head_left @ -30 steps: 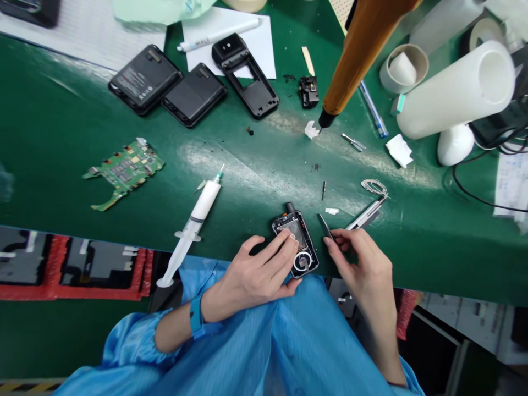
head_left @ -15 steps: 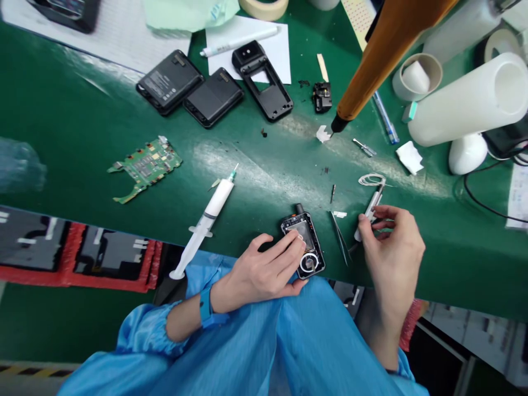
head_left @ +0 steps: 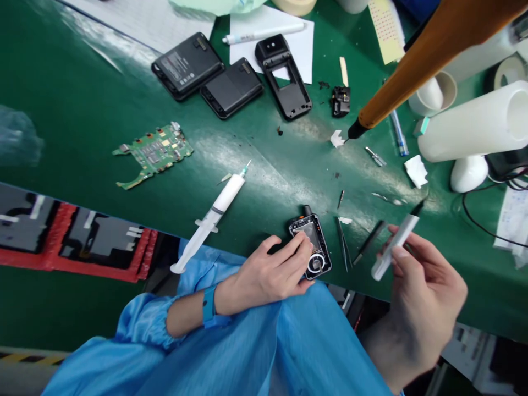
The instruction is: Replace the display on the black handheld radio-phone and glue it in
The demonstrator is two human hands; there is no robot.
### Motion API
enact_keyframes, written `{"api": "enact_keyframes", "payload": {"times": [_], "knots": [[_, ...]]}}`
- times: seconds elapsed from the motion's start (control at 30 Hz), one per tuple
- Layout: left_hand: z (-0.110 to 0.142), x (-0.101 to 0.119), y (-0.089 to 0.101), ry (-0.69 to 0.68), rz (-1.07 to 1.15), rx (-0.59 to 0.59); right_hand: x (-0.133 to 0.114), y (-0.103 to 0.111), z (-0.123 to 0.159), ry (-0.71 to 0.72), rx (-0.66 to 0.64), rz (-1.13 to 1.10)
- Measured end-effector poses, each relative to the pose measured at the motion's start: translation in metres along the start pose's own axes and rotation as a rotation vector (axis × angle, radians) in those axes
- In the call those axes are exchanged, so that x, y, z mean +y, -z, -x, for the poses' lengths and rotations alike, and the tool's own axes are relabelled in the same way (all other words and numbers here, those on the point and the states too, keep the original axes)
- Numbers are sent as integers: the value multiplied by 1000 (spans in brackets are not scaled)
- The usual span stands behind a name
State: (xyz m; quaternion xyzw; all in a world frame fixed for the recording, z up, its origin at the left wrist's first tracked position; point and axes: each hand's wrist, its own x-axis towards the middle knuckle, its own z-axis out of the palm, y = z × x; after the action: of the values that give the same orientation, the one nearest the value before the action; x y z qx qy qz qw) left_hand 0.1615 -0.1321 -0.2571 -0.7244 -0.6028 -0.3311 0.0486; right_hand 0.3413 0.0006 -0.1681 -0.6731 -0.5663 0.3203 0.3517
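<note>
My left hand (head_left: 268, 268) grips an opened black handheld device (head_left: 323, 242) at the table's front edge. Its fingertips cover part of the screen area; a white ring shows below them. In my right hand (head_left: 429, 286) is a white pen-shaped tool (head_left: 395, 247), raised and tilted, its dark tapered tip pointing away from me. What that tip is made of is too blurred to tell. Between the hands lie metal tweezers (head_left: 342, 245) and a dark slim stick (head_left: 369, 242). Left of the device rests a large white syringe (head_left: 212, 220) with a green-based needle.
A green circuit board (head_left: 159, 151) lies at left. Behind are black battery packs (head_left: 187, 65), a black housing (head_left: 284, 77) and a small black module (head_left: 340, 101). An orange-handled tool (head_left: 396, 77) hangs in from above. White rolls (head_left: 470, 126) stand at right.
My right hand has lifted the white pen-shaped tool off the table and moved right with it. The left hand stays on the device. The view has shifted a little.
</note>
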Motion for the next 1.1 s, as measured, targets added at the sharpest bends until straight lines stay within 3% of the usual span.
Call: {"api": "enact_keyframes", "payload": {"times": [0.1, 0.27, 0.33, 0.4, 0.47, 0.57, 0.63, 0.8, 0.93, 1.1], "knots": [[-2, 6, -2, 30, -5, -9, 1, 0, -3, -10, -82, 25], [0, 8, -1, 45, -3, -19, 3, 22, -24, 103, -357, 355], [0, 7, -1, 43, -3, -24, -2, 31, -25, 117, -340, 381], [1, 7, -2, 40, -4, -26, -8, 34, -19, 160, -239, 335], [1, 7, -4, 39, -5, -21, -12, 25, -6, 241, -109, 219], [0, 9, -8, 47, -9, 2, -11, -5, 17, 409, 31, -11], [-1, 9, -9, 52, -10, 19, -6, -28, 27, 544, 48, -99], [-3, 9, -8, 66, -12, 19, 15, -62, 32, 754, -57, -203], [-4, 9, -8, 70, -16, 3, 24, -68, 32, 855, -198, -222], [-2, 10, -10, 61, -19, 4, 28, -70, 35, 886, -225, -162]]}}
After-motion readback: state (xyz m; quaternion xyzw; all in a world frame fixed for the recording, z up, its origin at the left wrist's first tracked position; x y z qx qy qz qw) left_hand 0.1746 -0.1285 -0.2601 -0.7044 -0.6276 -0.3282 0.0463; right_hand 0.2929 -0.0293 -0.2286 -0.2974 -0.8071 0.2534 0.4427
